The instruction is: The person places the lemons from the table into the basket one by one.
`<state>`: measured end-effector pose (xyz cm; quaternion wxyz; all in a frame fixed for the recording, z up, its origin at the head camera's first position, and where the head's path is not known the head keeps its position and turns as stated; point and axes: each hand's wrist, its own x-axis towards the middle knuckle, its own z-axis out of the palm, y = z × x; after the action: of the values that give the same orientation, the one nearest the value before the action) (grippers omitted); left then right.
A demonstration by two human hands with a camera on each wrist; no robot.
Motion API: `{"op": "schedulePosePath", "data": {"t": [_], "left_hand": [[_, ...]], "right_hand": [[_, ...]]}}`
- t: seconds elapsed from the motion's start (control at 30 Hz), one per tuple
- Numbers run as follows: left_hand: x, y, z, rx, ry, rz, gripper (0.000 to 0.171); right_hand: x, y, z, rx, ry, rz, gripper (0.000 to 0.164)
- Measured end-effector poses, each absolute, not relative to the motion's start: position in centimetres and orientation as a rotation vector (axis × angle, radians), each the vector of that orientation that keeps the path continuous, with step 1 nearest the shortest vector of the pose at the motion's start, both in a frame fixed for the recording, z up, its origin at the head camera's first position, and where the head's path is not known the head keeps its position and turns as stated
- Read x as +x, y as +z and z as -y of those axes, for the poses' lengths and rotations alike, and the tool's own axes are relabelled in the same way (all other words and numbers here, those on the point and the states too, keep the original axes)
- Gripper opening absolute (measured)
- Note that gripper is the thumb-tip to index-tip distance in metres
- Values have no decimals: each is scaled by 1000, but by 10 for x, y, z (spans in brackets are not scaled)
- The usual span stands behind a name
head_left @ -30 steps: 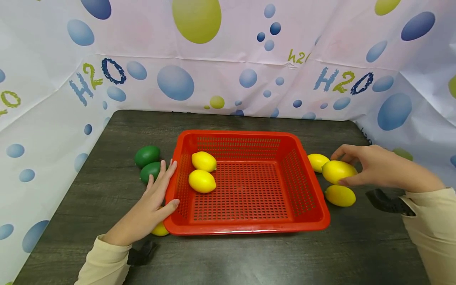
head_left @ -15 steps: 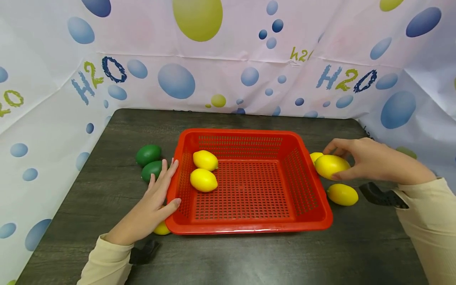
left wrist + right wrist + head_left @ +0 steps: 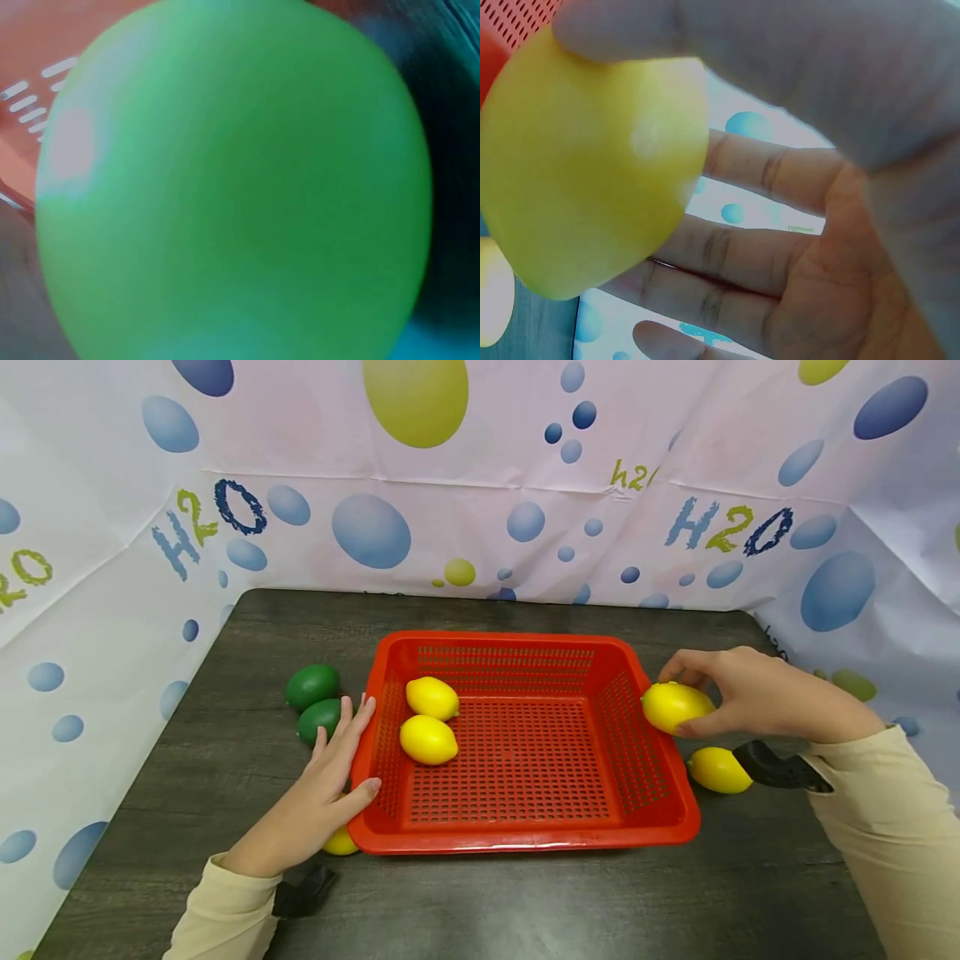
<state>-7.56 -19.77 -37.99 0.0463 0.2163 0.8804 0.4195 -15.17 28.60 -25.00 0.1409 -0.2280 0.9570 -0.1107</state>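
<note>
- Right hand (image 3: 765, 695): thumb and fingers grasp a yellow lemon (image 3: 672, 710), which overlaps the right rim of a red plastic basket (image 3: 525, 842) in the head view; whether lemon and rim touch cannot be told.
- Left hand (image 3: 318, 797): grasps nothing, fingers extended, resting on the basket's left rim.
- Inside the basket, toward its left side, two lemons (image 3: 428, 740) lie touching, one behind the other.
- On the dark wood-grain tabletop (image 3: 495, 906), another lemon (image 3: 717, 770) lies just right of the basket.
- Left of the basket lie two green fruits (image 3: 312, 687), and a partly hidden lemon (image 3: 342, 842) sits by the left wrist.
</note>
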Motion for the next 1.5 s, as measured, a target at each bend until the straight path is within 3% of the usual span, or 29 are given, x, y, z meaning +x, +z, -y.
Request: {"op": "schedulePosePath", "data": {"t": [1.5], "left_hand": [[-76,-380,198,657,1300,-2681,84]], "right_hand": [[-161,-250,-242,-761,-336,-2740,39]]}}
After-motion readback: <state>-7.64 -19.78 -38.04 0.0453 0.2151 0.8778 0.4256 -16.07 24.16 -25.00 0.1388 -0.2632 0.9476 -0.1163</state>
